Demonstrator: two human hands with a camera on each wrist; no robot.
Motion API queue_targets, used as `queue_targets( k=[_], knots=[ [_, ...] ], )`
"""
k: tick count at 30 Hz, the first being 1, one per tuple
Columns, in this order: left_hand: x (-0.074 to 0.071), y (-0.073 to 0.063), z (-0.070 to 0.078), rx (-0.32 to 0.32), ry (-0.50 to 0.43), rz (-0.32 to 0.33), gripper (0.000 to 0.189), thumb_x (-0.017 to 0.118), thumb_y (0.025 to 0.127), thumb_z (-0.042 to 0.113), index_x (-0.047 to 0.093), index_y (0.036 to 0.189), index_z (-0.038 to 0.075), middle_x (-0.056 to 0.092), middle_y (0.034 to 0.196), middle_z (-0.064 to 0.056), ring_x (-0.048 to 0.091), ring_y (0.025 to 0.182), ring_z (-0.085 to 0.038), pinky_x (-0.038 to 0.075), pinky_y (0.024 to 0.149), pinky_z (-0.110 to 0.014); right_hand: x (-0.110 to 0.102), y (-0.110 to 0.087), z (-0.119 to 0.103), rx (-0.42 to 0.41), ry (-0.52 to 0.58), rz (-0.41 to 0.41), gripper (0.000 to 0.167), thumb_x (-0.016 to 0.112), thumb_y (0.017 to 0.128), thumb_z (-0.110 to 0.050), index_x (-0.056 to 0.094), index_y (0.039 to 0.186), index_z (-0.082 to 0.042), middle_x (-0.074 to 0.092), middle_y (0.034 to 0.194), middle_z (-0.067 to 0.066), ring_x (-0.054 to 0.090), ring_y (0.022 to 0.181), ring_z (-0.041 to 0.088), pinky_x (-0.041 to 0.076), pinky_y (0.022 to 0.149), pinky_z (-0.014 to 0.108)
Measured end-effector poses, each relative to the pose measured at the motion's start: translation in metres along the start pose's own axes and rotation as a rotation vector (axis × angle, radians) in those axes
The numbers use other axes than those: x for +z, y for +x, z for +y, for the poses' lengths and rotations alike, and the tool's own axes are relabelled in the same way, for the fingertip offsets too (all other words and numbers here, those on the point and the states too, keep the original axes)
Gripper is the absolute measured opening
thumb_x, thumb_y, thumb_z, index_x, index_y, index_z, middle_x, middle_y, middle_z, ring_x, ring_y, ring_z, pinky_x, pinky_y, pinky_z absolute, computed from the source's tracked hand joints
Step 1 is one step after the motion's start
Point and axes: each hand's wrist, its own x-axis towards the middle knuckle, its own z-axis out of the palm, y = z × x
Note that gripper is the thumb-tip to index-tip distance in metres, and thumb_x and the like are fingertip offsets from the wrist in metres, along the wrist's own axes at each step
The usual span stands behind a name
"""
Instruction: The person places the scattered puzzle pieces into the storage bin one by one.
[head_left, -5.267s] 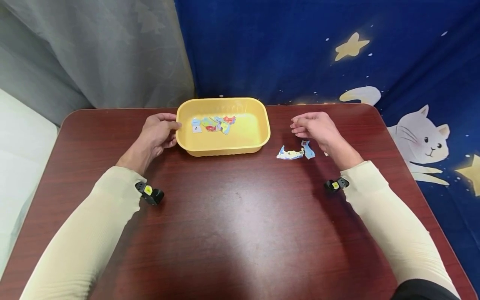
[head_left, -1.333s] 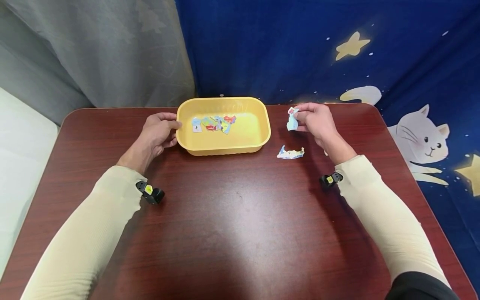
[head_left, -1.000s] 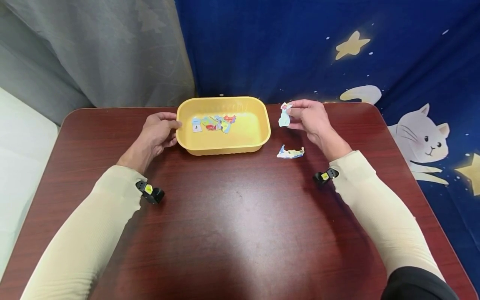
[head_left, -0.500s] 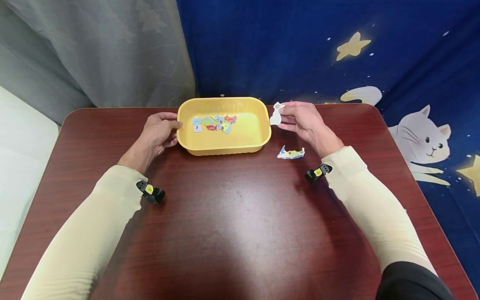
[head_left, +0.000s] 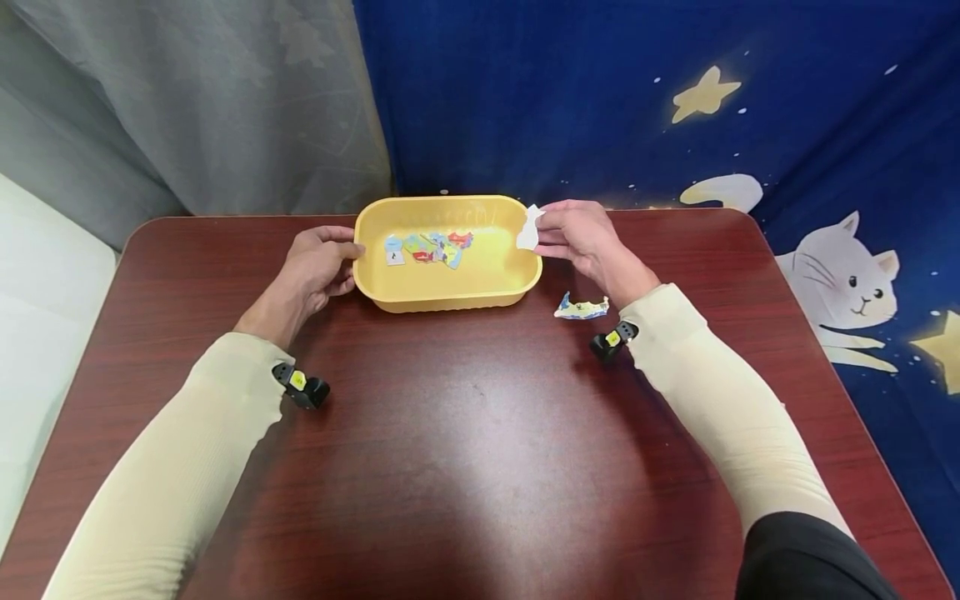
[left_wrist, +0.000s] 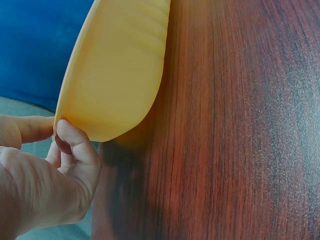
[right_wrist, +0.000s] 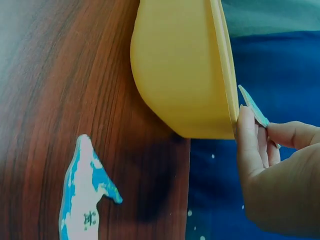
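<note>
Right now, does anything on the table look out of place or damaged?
Mildly: one blue-and-cream piece lies on the table, outside the yellow basin that holds several others, so it looks stray. Another piece is in the right hand's fingers. Nothing looks clearly damaged.

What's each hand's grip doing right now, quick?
Left hand: closed, pinching the yellow rounded-rectangular plastic tub at its left end.
Right hand: closed, pinching a thin, irregular, white and pale-blue card-like piece.

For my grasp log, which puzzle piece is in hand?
The pale piece, pinched by the right hand; the crescent piece lies on the table, the colourful pieces in the yellow tub.
</note>
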Motion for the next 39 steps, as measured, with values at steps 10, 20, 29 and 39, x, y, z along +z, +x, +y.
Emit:
queue_targets(
  k=[10,20,29,39],
  knots=[
    [-0.001,0.001,-0.001,-0.001,0.001,-0.004,0.036,0.06,0.096,0.021,0.047,0.129,0.014,0.056,0.091,-0.006,0.051,0.055,-0.011,0.052,0.054,-0.019,0.021,-0.001,0.0,-0.039,-0.064,0.028,0.014,0.061,0.086,0.008,0.059,0.099,0.0,0.07,0.074,0.009,0.071,0.062,0.018,0.059,0.065,0.033],
    [0.0,0.001,-0.001,0.006,-0.006,-0.009,0.035,0.06,0.096,0.019,0.048,0.129,0.013,0.057,0.086,-0.004,0.051,0.054,-0.01,0.052,0.052,-0.019,0.034,0.004,0.0,-0.026,-0.119,0.055,0.01,0.056,0.09,-0.001,0.059,0.1,0.0,0.064,0.077,0.009,0.068,0.059,0.016,0.059,0.068,0.03],
    [-0.001,0.002,-0.002,0.002,-0.021,-0.013,0.035,0.059,0.097,0.018,0.047,0.129,0.012,0.057,0.084,-0.004,0.051,0.053,-0.01,0.051,0.051,-0.019,0.053,0.008,0.001,-0.004,-0.201,0.074,0.008,0.055,0.087,0.002,0.056,0.093,-0.002,0.062,0.08,0.01,0.066,0.063,0.015,0.058,0.076,0.032],
    [-0.001,0.002,0.0,-0.001,-0.019,-0.015,0.035,0.06,0.096,0.018,0.048,0.128,0.014,0.056,0.088,-0.005,0.052,0.056,-0.011,0.052,0.052,-0.02,0.064,0.014,0.0,0.023,-0.386,0.1,0.004,0.056,0.089,-0.002,0.058,0.089,0.001,0.06,0.073,0.009,0.062,0.057,0.015,0.058,0.079,0.036]
  ],
)
